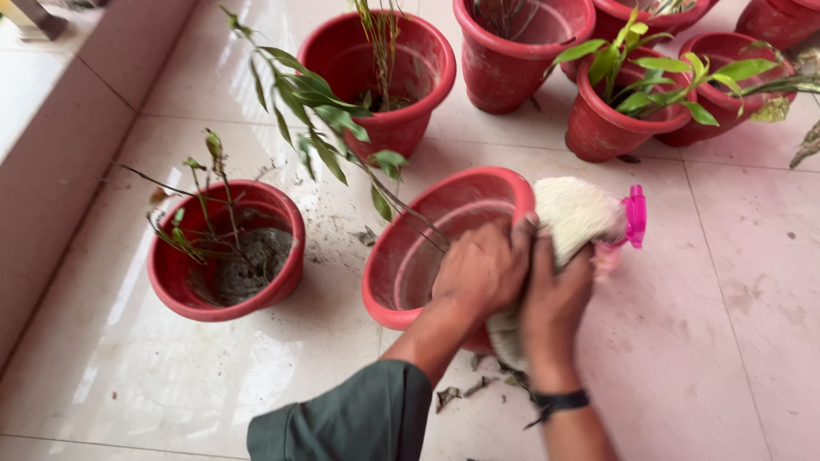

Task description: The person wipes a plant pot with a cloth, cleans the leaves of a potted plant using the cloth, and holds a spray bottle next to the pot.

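Seen from above, both hands clasp a shaggy white brush with a pink handle (589, 218) against the rim of a tilted red pot (410, 256) on the tiled floor. The left hand (483, 269) and right hand (555, 299) each close their grip on it, apparently pressing for leverage, though blur hides the fingers.

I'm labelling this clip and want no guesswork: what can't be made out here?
Head view only:
- Tilted red pot: its near side is hidden by the left hand.
- White brush: blurred; the right hand covers its lower part.
- Back-row pots: cut off by the top edge.
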